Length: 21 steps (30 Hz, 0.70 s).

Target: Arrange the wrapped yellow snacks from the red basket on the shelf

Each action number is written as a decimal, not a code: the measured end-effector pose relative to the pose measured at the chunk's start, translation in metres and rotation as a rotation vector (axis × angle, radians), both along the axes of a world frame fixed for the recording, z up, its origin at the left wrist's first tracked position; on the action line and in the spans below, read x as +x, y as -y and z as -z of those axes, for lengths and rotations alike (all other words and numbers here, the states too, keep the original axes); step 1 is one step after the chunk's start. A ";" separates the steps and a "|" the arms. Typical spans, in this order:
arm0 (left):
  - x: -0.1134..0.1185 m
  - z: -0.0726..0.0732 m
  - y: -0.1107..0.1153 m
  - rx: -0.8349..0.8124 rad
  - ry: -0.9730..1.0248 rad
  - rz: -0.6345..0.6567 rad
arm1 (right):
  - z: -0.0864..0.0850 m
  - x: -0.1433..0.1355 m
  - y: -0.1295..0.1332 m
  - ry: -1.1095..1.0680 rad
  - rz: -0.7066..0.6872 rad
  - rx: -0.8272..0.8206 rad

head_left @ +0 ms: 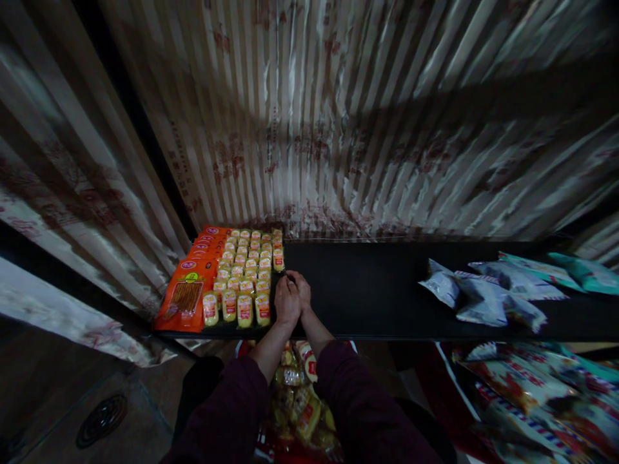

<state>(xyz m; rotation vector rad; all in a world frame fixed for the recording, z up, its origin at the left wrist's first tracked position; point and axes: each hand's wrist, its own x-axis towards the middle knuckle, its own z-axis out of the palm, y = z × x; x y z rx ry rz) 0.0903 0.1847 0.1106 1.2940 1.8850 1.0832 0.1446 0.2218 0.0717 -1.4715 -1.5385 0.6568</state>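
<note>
My left hand (287, 301) and my right hand (302, 289) are side by side over the black shelf (358, 290), touching each other. The fingers of both look curled inward. Whatever they hold, if anything, is hidden behind them. Just left of my left hand stand rows of small yellow wrapped snack cakes (245, 310) with red and white labels. Beyond my fingers, a short column of the same wrapped cakes (278, 251) runs toward the back of the shelf.
Orange snack bags (184, 293) overlap at the shelf's left end. Silvery bags (481, 303) and teal bags (587, 270) lie at the right. Below the front edge is a red-rimmed container of wrapped cakes (294, 399). More bags (536, 393) fill a box at lower right. Corrugated sheeting (314, 129) backs the shelf.
</note>
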 end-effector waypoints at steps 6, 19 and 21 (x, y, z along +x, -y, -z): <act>-0.002 -0.011 0.036 0.014 0.002 0.018 | -0.005 -0.001 0.034 -0.012 -0.045 -0.005; -0.001 0.022 0.159 0.103 -0.041 0.068 | 0.026 0.007 0.146 -0.071 -0.118 -0.041; -0.001 0.037 0.176 0.074 -0.029 0.087 | 0.039 0.006 0.172 -0.054 -0.117 -0.090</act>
